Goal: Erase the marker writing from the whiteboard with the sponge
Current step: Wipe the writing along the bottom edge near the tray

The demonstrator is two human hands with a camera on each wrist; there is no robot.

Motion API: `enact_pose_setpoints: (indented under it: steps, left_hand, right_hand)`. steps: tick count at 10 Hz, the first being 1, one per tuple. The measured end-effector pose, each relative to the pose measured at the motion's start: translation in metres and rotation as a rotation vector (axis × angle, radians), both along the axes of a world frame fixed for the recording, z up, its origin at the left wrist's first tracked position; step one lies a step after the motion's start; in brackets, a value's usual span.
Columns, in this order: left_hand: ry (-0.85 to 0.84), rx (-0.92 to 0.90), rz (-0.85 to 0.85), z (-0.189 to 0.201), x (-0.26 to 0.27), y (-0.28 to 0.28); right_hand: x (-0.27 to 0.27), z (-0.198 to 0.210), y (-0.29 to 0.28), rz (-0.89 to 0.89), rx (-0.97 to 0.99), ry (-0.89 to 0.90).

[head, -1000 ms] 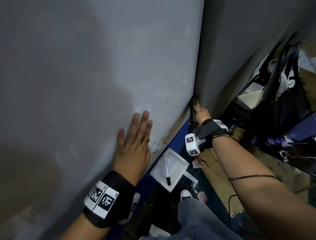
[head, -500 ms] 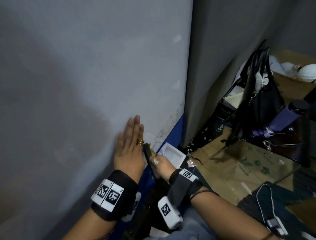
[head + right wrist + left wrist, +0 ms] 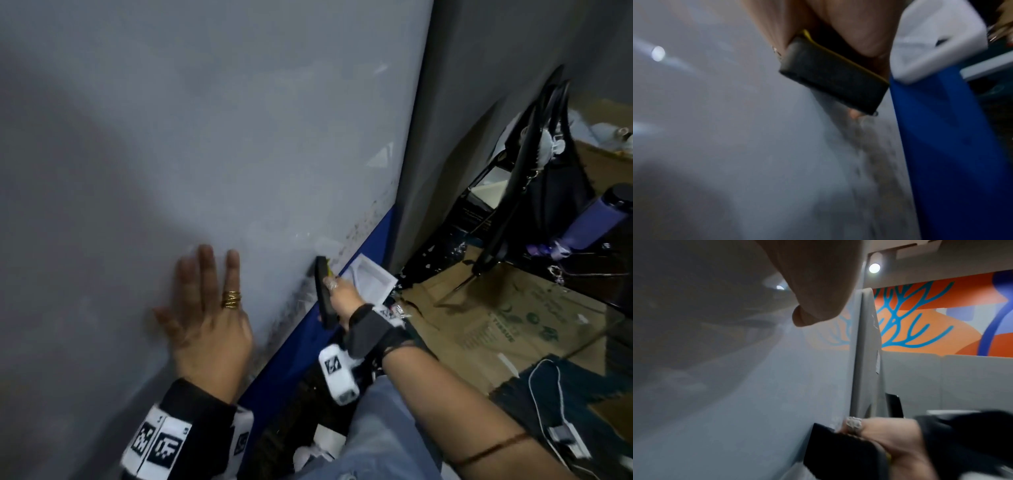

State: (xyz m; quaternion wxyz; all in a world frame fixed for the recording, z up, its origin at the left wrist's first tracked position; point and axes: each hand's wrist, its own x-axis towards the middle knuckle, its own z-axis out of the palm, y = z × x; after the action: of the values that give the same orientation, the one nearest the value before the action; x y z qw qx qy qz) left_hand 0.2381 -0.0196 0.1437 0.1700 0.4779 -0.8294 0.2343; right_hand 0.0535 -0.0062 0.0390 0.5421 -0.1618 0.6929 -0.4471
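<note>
The whiteboard [image 3: 222, 137] stands upright and fills the left of the head view; dark smudges [image 3: 291, 308] speckle its lower edge above a blue strip [image 3: 301, 342]. My left hand [image 3: 205, 308] lies flat on the board with straight fingers and a gold ring. My right hand [image 3: 337, 294] grips a black sponge with a yellow backing [image 3: 323, 294], its black face against the board's lower edge. The right wrist view shows the sponge [image 3: 834, 76] pinched between fingers and thumb above grey smears [image 3: 869, 142]. In the left wrist view the sponge [image 3: 838, 451] and right hand [image 3: 890, 439] sit low against the board.
A white tray [image 3: 370, 282] lies on the floor beside the blue strip. A grey partition [image 3: 479, 120] stands right of the board. Black bags [image 3: 541, 178], a purple bottle [image 3: 596, 219] and flattened cardboard [image 3: 496, 325] crowd the floor at right.
My right hand carried the sponge from the board's right corner down and left along the bottom edge, then slightly back right. The left hand stayed flat on the board.
</note>
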Motion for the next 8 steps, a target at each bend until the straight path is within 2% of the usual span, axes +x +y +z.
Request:
enact_pose_setpoints:
  steps: [1,2,3,4,5,6,7,8]
  left_hand:
    - [0.076,-0.032,-0.01,0.002,0.031,0.006]
    - [0.011,-0.048,-0.056,-0.007,0.057,0.003]
    - [-0.053,-0.063,-0.076,-0.01,0.067,0.0]
    - [-0.095,-0.102,-0.041,-0.011,0.067,-0.003]
    - [-0.099,-0.105,-0.022,-0.009,0.063,-0.004]
    - [-0.162,-0.089,0.046,-0.007,0.061,0.0]
    - [-0.147,-0.057,0.064,-0.004,0.057,0.008]
    - [-0.057,0.014,0.031,0.004,0.057,0.019]
  right_hand:
    - [0.066,0.0,0.025,0.043,-0.007,-0.134]
    - [0.091,0.013,0.036,-0.045,-0.028,-0.299]
    - [0.075,0.021,0.028,-0.118,0.0,-0.278]
    - [0.043,0.011,0.006,-0.219,0.035,-0.237]
    - [0.001,0.01,-0.007,-0.205,0.047,-0.036]
    - [0.002,0.029,0.0,-0.186,0.093,0.072]
    - [0.029,0.014,-0.001,-0.039,0.14,0.028]
    - [0.077,-0.019,0.0,-0.102,0.149,-0.147]
